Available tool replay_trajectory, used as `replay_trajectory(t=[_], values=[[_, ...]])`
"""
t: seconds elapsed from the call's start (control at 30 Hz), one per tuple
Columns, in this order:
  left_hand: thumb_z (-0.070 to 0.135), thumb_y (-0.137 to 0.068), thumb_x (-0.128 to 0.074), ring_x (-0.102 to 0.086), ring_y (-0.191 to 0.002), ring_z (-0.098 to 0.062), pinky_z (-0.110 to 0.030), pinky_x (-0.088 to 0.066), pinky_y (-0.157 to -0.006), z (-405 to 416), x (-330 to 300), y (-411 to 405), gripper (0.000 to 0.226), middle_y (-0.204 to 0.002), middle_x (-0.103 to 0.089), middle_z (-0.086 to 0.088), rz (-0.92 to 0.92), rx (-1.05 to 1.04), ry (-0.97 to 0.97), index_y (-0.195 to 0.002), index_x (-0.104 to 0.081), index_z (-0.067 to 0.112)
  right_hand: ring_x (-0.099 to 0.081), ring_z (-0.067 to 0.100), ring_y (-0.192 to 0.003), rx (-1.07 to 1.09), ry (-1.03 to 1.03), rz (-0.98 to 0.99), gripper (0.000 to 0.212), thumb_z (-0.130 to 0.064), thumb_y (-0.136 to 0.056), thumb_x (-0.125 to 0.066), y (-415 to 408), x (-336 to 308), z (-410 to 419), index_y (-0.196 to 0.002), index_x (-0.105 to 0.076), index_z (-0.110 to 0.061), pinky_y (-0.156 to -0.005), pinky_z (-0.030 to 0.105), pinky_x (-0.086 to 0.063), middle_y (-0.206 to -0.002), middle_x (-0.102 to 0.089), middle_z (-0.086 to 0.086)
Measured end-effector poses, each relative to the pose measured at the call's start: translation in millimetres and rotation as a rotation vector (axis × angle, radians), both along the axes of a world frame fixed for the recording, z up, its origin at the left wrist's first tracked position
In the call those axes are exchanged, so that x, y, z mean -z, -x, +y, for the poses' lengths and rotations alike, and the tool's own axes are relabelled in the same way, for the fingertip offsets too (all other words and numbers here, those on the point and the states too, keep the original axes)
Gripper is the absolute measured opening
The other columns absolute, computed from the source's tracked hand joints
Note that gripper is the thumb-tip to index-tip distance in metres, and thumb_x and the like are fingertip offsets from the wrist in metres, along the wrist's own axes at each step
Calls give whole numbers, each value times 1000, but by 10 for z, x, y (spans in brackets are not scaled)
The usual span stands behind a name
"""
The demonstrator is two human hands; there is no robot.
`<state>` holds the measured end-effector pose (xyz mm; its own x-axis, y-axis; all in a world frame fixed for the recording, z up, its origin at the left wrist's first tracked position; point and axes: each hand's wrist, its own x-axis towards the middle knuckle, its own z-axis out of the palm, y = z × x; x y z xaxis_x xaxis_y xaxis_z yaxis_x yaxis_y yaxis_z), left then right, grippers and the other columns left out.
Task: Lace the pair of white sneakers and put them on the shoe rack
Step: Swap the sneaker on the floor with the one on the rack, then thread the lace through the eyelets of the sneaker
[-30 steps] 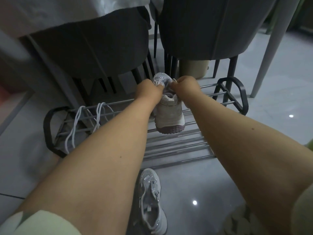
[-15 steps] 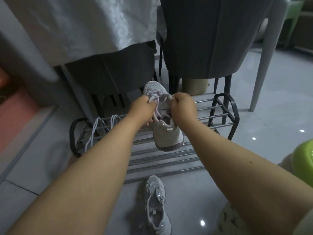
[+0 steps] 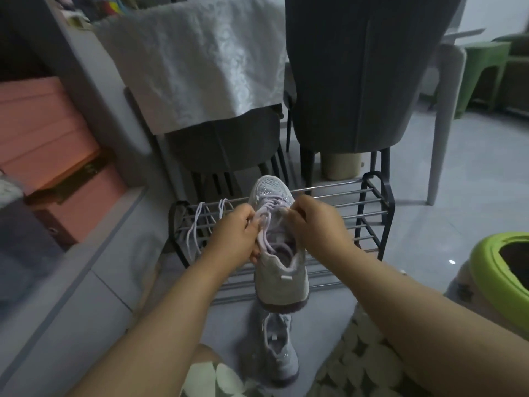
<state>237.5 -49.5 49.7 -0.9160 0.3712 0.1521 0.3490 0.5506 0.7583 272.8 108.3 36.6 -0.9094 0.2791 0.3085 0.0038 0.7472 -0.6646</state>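
A white sneaker point(image 3: 282, 282) with a purplish sole is held up above the low metal shoe rack point(image 3: 375, 213), heel toward me and toe pointing away. My left hand point(image 3: 234, 239) pinches its pale lace point(image 3: 264, 224) at the left side of the tongue. My right hand point(image 3: 317, 224) pinches the lace at the right side. The second white sneaker point(image 3: 279, 348) lies on the floor below, in front of the rack. A loose white lace point(image 3: 194, 224) hangs over the rack's left bars.
Two dark chairs point(image 3: 352, 81) stand behind the rack, one draped with a white cloth point(image 3: 197, 58). Pink boxes point(image 3: 48, 144) sit at the left, a green stool point(image 3: 486, 70) at the far right, a lime-green rimmed object point(image 3: 492, 259) at the right. The floor is grey tile.
Both hands have drawn the sneaker toward me and lower, away from the rack's back bars, still pinching the lace. The camera has tilted up.
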Motion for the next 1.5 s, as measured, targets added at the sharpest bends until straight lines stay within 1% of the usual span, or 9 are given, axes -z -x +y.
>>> replay_trajectory(t=[0.17,0.43,0.57,0.7,0.8,0.97,1.2,1.4,1.5], values=[[27,-98,-50,-62,-50,-20,-42,-56,-54,-265,223,-559,24,-59,-61,-12,60,13,23,-80,-46,12,-49,16,-66,-77,-29,71,27,-34,-93,-54,-620,144,-109,-84,-60,-10,-55,29,-36,-74,-56,-2],[33,-96,-51,-60,-60,-15,-44,-50,-61,-546,547,-1408,25,-64,-63,-1,199,9,94,-73,-43,26,-51,9,-55,-198,-151,281,32,-41,-89,-45,-1411,457,-175,-73,-59,-17,-48,27,-46,-65,-57,-8],[39,-92,-48,-56,-57,-15,-22,-39,-48,-657,694,-1650,17,-54,-53,10,304,34,103,-81,-42,28,-51,7,-55,-221,-156,289,30,-37,-90,-46,-1667,584,-243,-73,-60,-17,-49,22,-46,-66,-58,-8],[18,-91,-58,-55,-67,-7,-2,-31,-50,-679,778,-1796,24,-47,-41,21,262,37,115,-73,-44,26,-46,5,-58,-226,-156,245,26,-37,-87,-48,-1800,652,-279,-72,-59,-19,-52,14,-37,-66,-56,-9],[23,-94,-55,-54,-65,2,-9,-36,-52,-657,769,-1845,31,-54,-49,14,145,16,134,-71,-37,33,-43,7,-56,-200,-133,196,26,-39,-86,-48,-1835,638,-272,-70,-56,-20,-52,15,-31,-64,-54,-9],[31,-93,-56,-53,-55,9,-11,-36,-50,-651,726,-1832,29,-51,-53,15,115,-18,161,-69,-40,31,-51,8,-62,-218,-115,82,36,-51,-86,-43,-1828,576,-248,-73,-60,-23,-52,19,-43,-66,-57,-12],[26,-87,-64,-64,-49,-14,-44,-56,-56,-693,673,-1724,22,-57,-65,0,-26,-21,52,-70,-51,21,-51,-4,-86,-278,-1,-75,18,-42,-78,-70,-1812,350,-200,-86,-63,-27,-68,12,-43,-77,-60,-13],[41,-71,-64,-59,-56,-23,-41,-55,-56,-712,503,-1601,16,-62,-61,8,-57,15,-46,-77,-59,27,-56,6,-74,-335,40,-206,27,-45,-72,-75,-1557,244,-262,-84,-57,-28,-68,27,-50,-81,-61,-8],[54,-70,-58,-58,-59,-21,-40,-54,-57,-703,474,-1520,27,-66,-61,5,-45,20,-101,-79,-61,29,-54,7,-73,-378,-2,-208,25,-43,-73,-75,-1458,204,-295,-80,-57,-26,-63,24,-46,-79,-61,-7]])
